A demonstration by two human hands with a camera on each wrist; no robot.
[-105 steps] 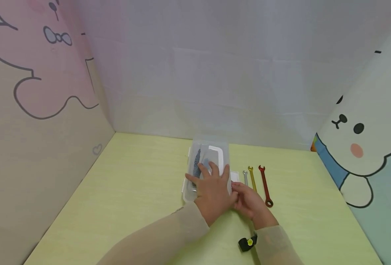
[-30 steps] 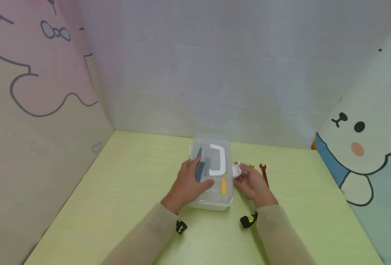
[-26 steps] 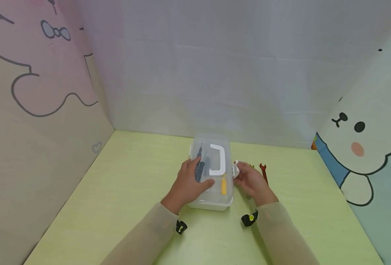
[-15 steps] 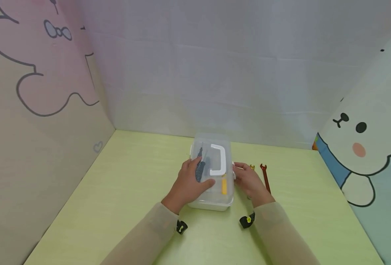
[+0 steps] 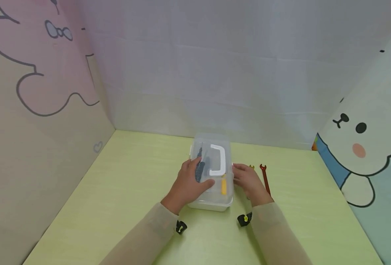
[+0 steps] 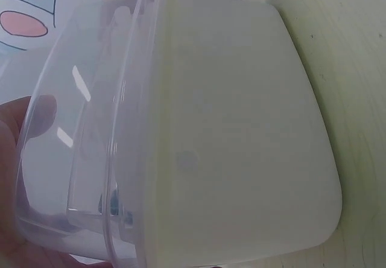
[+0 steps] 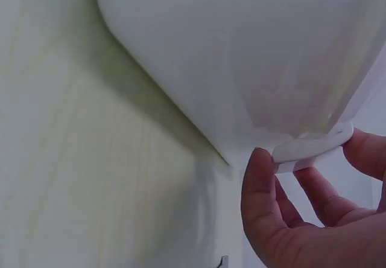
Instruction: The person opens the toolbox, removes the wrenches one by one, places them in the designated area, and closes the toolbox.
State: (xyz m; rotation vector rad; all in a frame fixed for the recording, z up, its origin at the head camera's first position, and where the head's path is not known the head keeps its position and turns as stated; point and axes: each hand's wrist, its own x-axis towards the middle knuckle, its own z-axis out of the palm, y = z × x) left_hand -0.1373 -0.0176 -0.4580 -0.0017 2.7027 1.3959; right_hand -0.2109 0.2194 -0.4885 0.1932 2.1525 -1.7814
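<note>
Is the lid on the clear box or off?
On: the lid with white handle sits atop the clear box; latches' state can't be told.

Soft, even light; wrist views close and blurry.

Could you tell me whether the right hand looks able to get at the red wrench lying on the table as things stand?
Probably yes. The red wrench lies bare on the table just beside the right hand, nothing between them, though that hand's fingers are on the box's white latch.
</note>
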